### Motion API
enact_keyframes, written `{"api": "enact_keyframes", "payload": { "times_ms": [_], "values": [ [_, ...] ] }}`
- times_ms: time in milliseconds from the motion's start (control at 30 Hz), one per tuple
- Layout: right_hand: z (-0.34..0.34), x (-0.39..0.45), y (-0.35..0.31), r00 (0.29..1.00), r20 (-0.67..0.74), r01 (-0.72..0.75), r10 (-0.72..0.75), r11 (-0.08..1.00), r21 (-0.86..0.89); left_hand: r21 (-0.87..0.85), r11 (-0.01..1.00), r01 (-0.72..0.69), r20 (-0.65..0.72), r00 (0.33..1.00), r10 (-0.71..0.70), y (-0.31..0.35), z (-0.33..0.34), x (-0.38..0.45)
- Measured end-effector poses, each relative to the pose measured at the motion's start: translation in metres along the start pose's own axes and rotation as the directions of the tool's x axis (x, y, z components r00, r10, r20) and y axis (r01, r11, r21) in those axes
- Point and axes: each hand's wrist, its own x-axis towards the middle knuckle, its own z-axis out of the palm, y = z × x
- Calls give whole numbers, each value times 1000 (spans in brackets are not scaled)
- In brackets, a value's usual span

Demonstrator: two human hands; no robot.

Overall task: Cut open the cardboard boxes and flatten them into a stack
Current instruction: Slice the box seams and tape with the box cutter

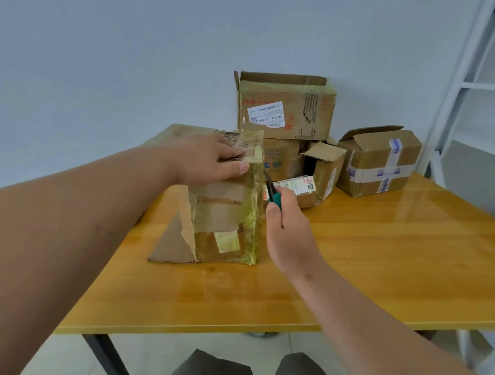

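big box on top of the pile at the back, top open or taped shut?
Open. The big box has its top flaps standing up, not folded over or taped down. Whether it is empty, cannot tell.

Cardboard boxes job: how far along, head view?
Done: nothing flattened or stacked in view. In hand: left hand presses the top of the taped box while right hand grips the green-handled cutter at its upper right edge. Left: the labelled box stacked at the back, the open small box, and the blue-taped box.
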Motion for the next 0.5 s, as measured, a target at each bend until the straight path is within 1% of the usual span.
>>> {"api": "enact_keyframes", "payload": {
  "times_ms": [100, 200, 367, 500],
  "values": [
    [2, -4, -1, 997, -26, 65, -67, 996, -67, -63, 998, 6, 59, 998, -3, 3, -6, 2],
    [5, -8, -8, 994, -40, 94, -99, 990, -107, -88, 996, 9, 64, 998, -3, 2, -7, 3],
    [9, -8, -12, 998, -13, 55, -57, 986, -155, -106, 994, 13, 53, 999, -7, 3, -4, 3],
    [11, -7, -14, 1000, -17, 18, -21, 990, -138, -143, 990, 20, 34, 999, -15, 4, -3, 2]
  ]
}}
